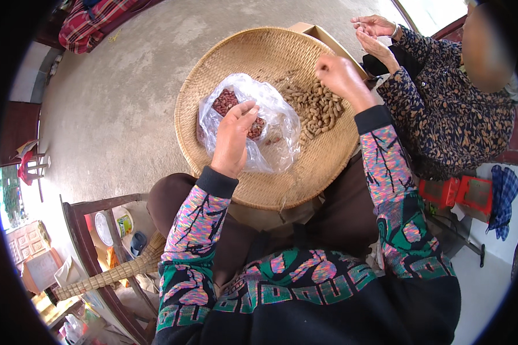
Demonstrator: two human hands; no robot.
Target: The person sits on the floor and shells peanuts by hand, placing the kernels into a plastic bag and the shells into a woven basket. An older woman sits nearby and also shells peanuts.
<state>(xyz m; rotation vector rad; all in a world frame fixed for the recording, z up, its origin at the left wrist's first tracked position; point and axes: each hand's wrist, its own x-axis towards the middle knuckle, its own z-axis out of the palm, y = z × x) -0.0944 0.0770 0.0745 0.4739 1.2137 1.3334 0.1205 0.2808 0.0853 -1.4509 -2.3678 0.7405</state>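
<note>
A round woven basket tray [224, 56] rests in front of me over my knees. In it lies a clear plastic bag [280, 108] with red-skinned shelled peanuts [225, 101] inside. Unshelled peanuts [321, 110] are heaped on the tray's right side. My left hand [235, 138] is over the bag's near left part, its fingers bent and partly spread; whether something small is between them I cannot tell. My right hand [341, 77] is curled above the upper edge of the heap, slightly blurred, and its fingertips are hidden.
Another person [449, 103] in a patterned top sits at the right, both hands raised beyond the tray. A cardboard box [328, 39] stands behind the tray's far right rim. At the lower left are a wooden chair [80, 224] and a straw broom [108, 276]. Red stools [472, 194] stand at the right.
</note>
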